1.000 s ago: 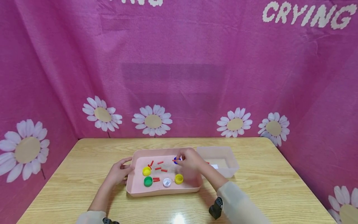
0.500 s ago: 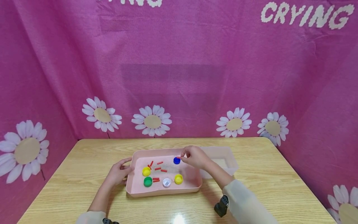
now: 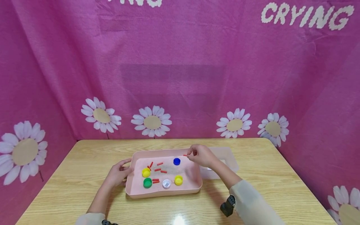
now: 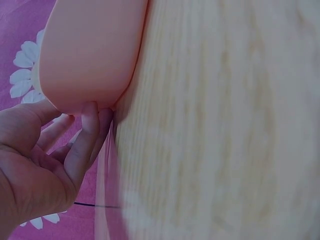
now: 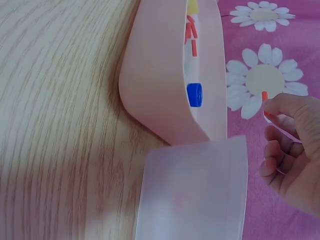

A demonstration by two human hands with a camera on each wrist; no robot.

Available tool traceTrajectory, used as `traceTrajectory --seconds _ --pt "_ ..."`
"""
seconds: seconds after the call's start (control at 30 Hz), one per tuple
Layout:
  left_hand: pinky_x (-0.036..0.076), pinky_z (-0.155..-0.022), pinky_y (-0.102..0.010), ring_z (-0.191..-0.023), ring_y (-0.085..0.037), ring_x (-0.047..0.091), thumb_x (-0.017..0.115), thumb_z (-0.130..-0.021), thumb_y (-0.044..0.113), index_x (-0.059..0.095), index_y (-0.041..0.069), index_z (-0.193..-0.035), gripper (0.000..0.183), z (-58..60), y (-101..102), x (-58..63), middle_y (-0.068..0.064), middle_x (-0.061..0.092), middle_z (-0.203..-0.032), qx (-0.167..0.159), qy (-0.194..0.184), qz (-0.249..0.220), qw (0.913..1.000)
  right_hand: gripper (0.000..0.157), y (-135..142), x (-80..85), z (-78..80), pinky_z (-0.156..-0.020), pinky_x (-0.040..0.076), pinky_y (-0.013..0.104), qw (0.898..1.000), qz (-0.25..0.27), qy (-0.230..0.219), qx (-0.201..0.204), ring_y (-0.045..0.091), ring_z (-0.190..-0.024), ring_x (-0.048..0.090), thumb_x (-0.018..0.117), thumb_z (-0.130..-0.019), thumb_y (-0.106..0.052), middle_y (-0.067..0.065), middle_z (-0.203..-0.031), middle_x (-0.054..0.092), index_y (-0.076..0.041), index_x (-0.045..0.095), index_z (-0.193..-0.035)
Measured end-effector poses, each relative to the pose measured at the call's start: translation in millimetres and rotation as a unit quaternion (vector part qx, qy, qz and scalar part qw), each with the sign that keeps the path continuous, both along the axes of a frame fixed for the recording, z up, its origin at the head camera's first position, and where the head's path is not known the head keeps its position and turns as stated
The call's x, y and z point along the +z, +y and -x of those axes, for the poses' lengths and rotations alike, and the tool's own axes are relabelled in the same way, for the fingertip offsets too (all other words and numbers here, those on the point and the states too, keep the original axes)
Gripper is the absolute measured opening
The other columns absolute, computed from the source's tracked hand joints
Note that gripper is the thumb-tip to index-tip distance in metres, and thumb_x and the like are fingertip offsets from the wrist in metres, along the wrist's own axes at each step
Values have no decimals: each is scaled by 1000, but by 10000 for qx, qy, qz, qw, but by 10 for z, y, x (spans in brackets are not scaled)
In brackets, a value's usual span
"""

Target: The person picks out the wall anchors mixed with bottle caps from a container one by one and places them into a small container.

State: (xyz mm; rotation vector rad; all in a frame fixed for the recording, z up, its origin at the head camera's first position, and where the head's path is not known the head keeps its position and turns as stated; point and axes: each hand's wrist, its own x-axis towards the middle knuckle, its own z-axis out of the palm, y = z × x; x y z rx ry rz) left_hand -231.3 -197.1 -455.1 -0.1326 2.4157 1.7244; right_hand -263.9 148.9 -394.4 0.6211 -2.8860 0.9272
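My right hand (image 3: 202, 155) pinches a small red stick (image 3: 185, 155) between thumb and fingertips, above the far right rim of a pink tray (image 3: 166, 193). Near it in the tray lies a blue bottle cap (image 3: 177, 161). My left hand (image 3: 118, 173) holds the tray's left end; in the left wrist view its fingers (image 4: 90, 122) press the outer wall and the thumb lies at the rim. Several red sticks (image 3: 157, 169) are scattered in the tray among two yellow caps (image 3: 146, 172), a green cap (image 3: 147, 182) and a white cap (image 3: 166, 183).
A translucent plastic box (image 3: 229, 162) stands against the tray's right side, partly hidden by my right forearm. Both containers sit on a wooden table (image 3: 95, 153). Behind it hangs a magenta cloth (image 3: 174, 78) with printed daisies.
My right hand has lifted the red stick away from the blue cap, moving right and toward the tray's far rim. The left hand stays at the tray's left end.
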Motion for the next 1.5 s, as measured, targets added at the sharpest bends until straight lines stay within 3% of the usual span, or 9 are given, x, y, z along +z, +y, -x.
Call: traceTrajectory --seconds 0.63,1.07,1.5 --pt "57 -60 -35 -80 -17 61 54 -94 10 38 4 -140 50 -13 34 20 -31 52 -122 122 -138 100 9998 4 348 17 9 -51 37 23 9992 62 -125 -368 11 -57 42 65 -84 -13 0 -64 50 -10 66 -84" --pt "57 -61 -36 -81 -17 61 55 -93 10 38 4 -140 50 -10 28 12 -31 52 -122 107 -115 202 9997 5 538 -100 22 -52 37 23 9989 102 -99 -442 11 -59 43 64 -83 -12 -1 -64 49 -8 64 -81" --pt "58 -61 -37 -81 -19 63 60 -91 17 39 6 -139 53 3 -1 5 -31 54 -121 52 -83 65 9999 6 697 -212 78 -53 39 24 9968 5 -365 -712 12 -61 45 65 -84 -13 0 -67 53 -8 64 -81"
